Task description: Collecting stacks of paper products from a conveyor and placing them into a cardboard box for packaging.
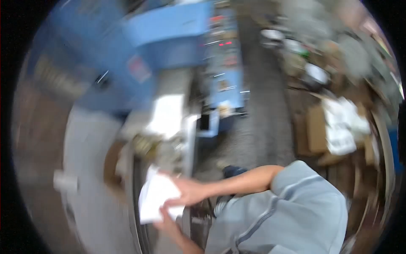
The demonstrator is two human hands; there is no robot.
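Observation:
A white stack of paper sheets (158,197) is held between my two hands at the lower middle of the head view. My right hand (189,190) grips its right edge, fingers lying over the top. From below, my left hand (168,225) holds the lower edge, thumb on the upper face. Motion blur softens both hands, and the fingers beneath the paper are hidden. Just ahead of the stack lies a metal bed (148,146) of a machine, with blurred small parts on it.
A large blue machine (169,38) fills the far left, with a bright white sheet-like surface (167,114) before it. Its blue control strip (226,80) has red lights. To the right, a cardboard box (316,129) bears white bags (340,127). Clutter lies behind it.

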